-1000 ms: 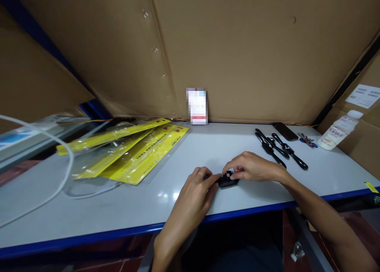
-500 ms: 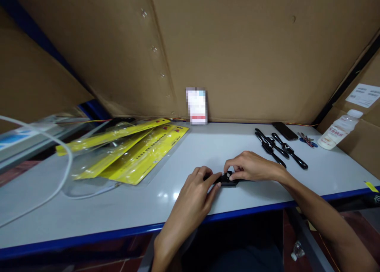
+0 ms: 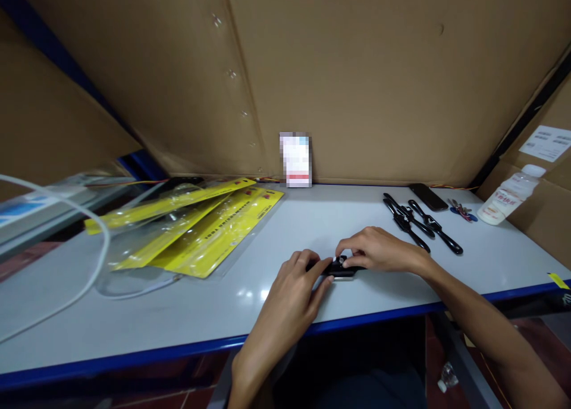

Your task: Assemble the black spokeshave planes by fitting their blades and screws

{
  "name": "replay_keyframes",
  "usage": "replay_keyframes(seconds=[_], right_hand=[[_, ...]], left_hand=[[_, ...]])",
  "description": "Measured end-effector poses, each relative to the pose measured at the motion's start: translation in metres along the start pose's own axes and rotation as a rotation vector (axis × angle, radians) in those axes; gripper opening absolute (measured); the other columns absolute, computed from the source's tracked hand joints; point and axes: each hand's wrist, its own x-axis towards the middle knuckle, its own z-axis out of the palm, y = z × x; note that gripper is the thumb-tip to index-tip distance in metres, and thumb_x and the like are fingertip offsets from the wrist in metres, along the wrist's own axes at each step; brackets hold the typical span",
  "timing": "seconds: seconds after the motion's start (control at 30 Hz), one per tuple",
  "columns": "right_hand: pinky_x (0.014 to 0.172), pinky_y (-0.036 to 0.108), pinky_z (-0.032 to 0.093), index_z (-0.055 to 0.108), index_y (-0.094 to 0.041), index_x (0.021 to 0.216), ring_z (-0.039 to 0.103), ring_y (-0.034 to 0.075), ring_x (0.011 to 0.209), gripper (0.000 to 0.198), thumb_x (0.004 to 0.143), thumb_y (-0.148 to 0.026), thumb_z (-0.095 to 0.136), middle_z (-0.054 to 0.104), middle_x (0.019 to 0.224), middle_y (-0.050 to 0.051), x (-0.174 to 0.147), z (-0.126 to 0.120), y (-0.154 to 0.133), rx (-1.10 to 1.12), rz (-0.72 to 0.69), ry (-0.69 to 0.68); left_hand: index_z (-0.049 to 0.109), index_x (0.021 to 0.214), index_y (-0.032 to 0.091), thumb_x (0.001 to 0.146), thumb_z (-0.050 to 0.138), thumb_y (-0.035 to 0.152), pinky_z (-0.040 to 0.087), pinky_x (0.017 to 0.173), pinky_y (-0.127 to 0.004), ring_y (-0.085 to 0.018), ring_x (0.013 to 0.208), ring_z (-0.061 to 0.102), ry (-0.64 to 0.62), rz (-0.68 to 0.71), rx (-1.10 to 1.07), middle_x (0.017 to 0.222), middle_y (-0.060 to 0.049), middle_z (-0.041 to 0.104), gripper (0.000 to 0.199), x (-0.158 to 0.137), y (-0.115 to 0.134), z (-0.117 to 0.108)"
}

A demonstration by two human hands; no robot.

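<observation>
From where I stood, far left: a white cable (image 3: 107, 245) curved across the view over the table (image 3: 178, 320). Beside it, at least 3 clear plastic packs (image 3: 214, 236) with yellow cards lay fanned and overlapping; glare on the plastic kept me from telling what, if anything, they held.

Near the front edge: the left hand (image 3: 298, 284) was bent over the left end of a black tool (image 3: 345, 273), index finger on top and thumb against the near side, so those 2 digits gripped it. The tool rested on the table between the hands, a thin silver strip (image 3: 343, 279) along its near edge. The right hand (image 3: 379, 248) had thumb and index finger pinching a small silver fitting (image 3: 341, 260) on top; its other fingers were curled, partly hidden. How firm the pinch was, I could not tell.

Judgement: the left grip served best as a steady clamp, with light, even fingertip pressure on the fitting and the thumb kept off the strip, possibly sharp.

Further right: 3 similar tools (image 3: 402, 222) lay close together, then a dark phone (image 3: 428, 197). On the floor below, a small clear bottle (image 3: 449, 376), contents not discernible. Then keys (image 3: 463, 210) and a white-capped bottle (image 3: 511, 196); whether its whitish look was wall or liquid, uncertain.
</observation>
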Motion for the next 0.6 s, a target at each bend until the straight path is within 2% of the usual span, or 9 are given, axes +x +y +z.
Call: replay_keyframes(seconds=[0.17,0.27,0.4,0.47,0.5,0.6], right_hand=[[0.071,0.026,0.038,0.071,-0.026,0.113,0.062,0.017,0.079,0.023,0.097,-0.018,0.057,0.072,0.088,0.002,0.002,0.003,-0.002,-0.165,0.091,0.071],[0.078,0.030,0.043,0.064,-0.027,0.129,0.063,0.022,0.096,0.032,0.099,-0.023,0.055,0.071,0.106,0.007,0.004,0.002,0.007,-0.291,0.166,0.191],[0.092,0.038,0.046,0.051,-0.019,0.146,0.053,0.031,0.122,0.047,0.101,-0.034,0.054,0.061,0.132,0.017,0.001,-0.007,0.027,-0.485,0.411,0.362],[0.094,0.042,0.046,0.042,-0.015,0.152,0.051,0.035,0.126,0.056,0.103,-0.040,0.049,0.056,0.138,0.021,-0.002,-0.009,0.035,-0.532,0.528,0.341],[0.093,0.044,0.047,0.040,-0.014,0.153,0.051,0.036,0.127,0.058,0.103,-0.044,0.047,0.055,0.139,0.022,-0.003,-0.009,0.037,-0.535,0.565,0.286],[0.091,0.044,0.048,0.050,-0.013,0.144,0.057,0.036,0.120,0.051,0.104,-0.044,0.042,0.061,0.130,0.022,-0.005,-0.007,0.039,-0.511,0.615,0.058]], left_hand=[[0.060,0.134,0.024,0.101,0.049,0.028,0.051,0.093,-0.047,-0.027,0.107,0.057,0.026,-0.011,-0.033,0.117,-0.010,0.060,0.035,-0.001,-0.001,0.001],[0.058,0.136,0.025,0.102,0.049,0.029,0.050,0.099,-0.050,-0.029,0.118,0.056,0.073,-0.017,-0.040,0.128,-0.011,0.058,0.036,-0.002,-0.002,0.002],[0.058,0.136,0.025,0.102,0.049,0.031,0.050,0.102,-0.052,-0.031,0.125,0.054,0.078,-0.008,-0.031,0.135,-0.012,0.055,0.036,-0.002,-0.003,0.004],[0.058,0.135,0.025,0.102,0.049,0.030,0.050,0.102,-0.052,-0.031,0.124,0.054,0.048,0.004,-0.017,0.135,-0.012,0.055,0.035,-0.002,-0.002,0.004],[0.059,0.135,0.025,0.102,0.049,0.030,0.050,0.101,-0.052,-0.031,0.124,0.054,0.035,0.010,-0.009,0.135,-0.012,0.056,0.034,-0.002,-0.002,0.003],[0.060,0.132,0.024,0.102,0.049,0.029,0.051,0.100,-0.053,-0.031,0.123,0.054,0.024,0.022,0.017,0.135,-0.012,0.056,0.033,-0.001,-0.002,0.003]])
